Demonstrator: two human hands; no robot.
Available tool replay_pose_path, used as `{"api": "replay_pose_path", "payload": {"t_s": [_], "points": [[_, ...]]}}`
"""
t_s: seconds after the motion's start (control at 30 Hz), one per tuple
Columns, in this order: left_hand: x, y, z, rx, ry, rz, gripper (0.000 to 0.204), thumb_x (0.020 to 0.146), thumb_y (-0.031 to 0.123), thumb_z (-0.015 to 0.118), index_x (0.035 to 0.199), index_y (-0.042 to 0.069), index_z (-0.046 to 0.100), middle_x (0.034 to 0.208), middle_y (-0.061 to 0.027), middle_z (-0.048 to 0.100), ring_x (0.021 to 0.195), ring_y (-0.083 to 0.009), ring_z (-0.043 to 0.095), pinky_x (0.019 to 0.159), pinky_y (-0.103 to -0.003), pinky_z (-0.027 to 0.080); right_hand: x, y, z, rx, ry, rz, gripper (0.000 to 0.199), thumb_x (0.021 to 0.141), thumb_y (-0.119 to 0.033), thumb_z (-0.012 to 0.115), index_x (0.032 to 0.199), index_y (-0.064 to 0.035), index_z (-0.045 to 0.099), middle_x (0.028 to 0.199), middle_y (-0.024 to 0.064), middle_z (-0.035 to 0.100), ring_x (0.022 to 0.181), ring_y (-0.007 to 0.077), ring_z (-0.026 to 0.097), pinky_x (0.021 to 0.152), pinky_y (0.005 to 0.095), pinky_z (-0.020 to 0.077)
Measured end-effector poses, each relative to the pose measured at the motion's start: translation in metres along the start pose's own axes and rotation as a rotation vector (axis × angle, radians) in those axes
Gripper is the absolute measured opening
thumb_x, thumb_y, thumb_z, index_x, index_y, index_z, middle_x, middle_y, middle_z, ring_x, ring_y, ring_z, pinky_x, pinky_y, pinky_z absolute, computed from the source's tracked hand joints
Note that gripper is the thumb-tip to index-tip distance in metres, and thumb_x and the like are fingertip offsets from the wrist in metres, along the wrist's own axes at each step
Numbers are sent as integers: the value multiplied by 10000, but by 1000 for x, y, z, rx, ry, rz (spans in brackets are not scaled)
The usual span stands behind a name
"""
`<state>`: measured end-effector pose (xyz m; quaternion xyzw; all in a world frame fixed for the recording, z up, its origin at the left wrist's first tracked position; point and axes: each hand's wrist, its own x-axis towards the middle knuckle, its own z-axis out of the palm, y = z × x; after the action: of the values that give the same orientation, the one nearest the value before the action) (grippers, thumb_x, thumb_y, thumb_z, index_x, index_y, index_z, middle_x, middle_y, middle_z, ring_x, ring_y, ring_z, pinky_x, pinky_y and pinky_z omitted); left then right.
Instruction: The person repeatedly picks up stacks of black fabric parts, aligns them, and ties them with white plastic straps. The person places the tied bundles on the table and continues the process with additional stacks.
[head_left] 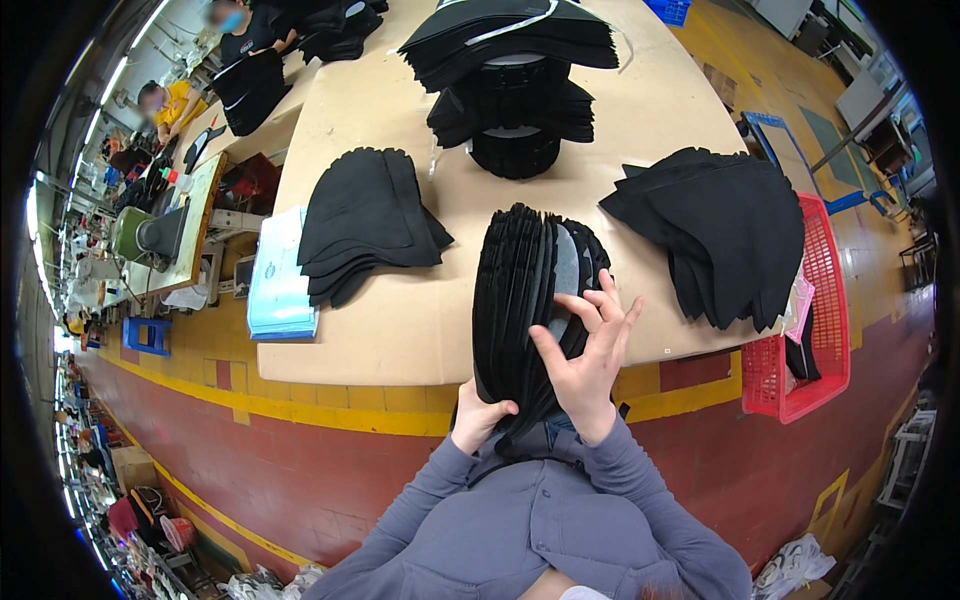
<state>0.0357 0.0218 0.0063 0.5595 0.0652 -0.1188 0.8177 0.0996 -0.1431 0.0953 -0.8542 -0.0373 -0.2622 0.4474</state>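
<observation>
A thick stack of black cut fabric pieces [505, 300] stands on edge at the table's near edge, its layers fanned at the top. My left hand [483, 413] grips its lower left end, thumb across the near side and the other fingers hidden behind or under it. My right hand [590, 350] is at the stack's right side, fingers spread and slightly bent. Its thumb and forefinger tips reach the layers, beside a grey-faced piece [566, 265]. Whether they press on a layer I cannot tell.
Black piles lie left [362, 225] and right [715, 230] on the tan table [330, 360]; tied bundles [510, 45] stand at the far middle. Light-blue papers [280, 290] lie at the left edge. A red basket [825, 300] stands right. Two people sit far left near a sewing machine [150, 235].
</observation>
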Motion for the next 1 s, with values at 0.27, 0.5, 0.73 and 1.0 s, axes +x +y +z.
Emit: {"api": "replay_pose_path", "payload": {"t_s": [0.27, 0.5, 0.73, 1.0], "points": [[-1, -10, -4, 6, 6, 8, 878, 619, 419, 912, 1254, -65, 546, 1183, -84, 655, 1070, -147, 593, 948, -300, 464, -1, 2, -3, -151, -11, -85, 362, 803, -43, 667, 1121, -91, 500, 1108, -19, 689, 1378, 314, 374, 1151, 637, 52], [-1, -8, -1, -53, 60, 11, 898, 598, 443, 914, 1251, -61, 558, 1188, -80, 653, 1076, -168, 607, 938, -315, 473, -1, -3, 1, -23, 36, -1, 410, 807, -90, 703, 1167, -97, 507, 1008, -36, 710, 1399, 299, 334, 1161, 613, 43], [0, -9, -2, -36, 58, 63, 772, 682, 400, 889, 1219, -67, 590, 1157, -81, 667, 1046, -148, 601, 927, -305, 472, -1, -4, -2, -236, -62, -14, 301, 847, -72, 640, 1138, -108, 571, 922, -33, 720, 1395, 309, 329, 1159, 606, 5], [0, -3, 4, -75, 87, 86, 660, 744, 323, 867, 1210, -62, 601, 1140, -81, 676, 1037, -151, 610, 928, -302, 471, 4, -16, -4, -164, -42, 85, 422, 772, -232, 780, 1127, -102, 591, 831, -24, 703, 1407, 295, 294, 1167, 597, 38]]}}
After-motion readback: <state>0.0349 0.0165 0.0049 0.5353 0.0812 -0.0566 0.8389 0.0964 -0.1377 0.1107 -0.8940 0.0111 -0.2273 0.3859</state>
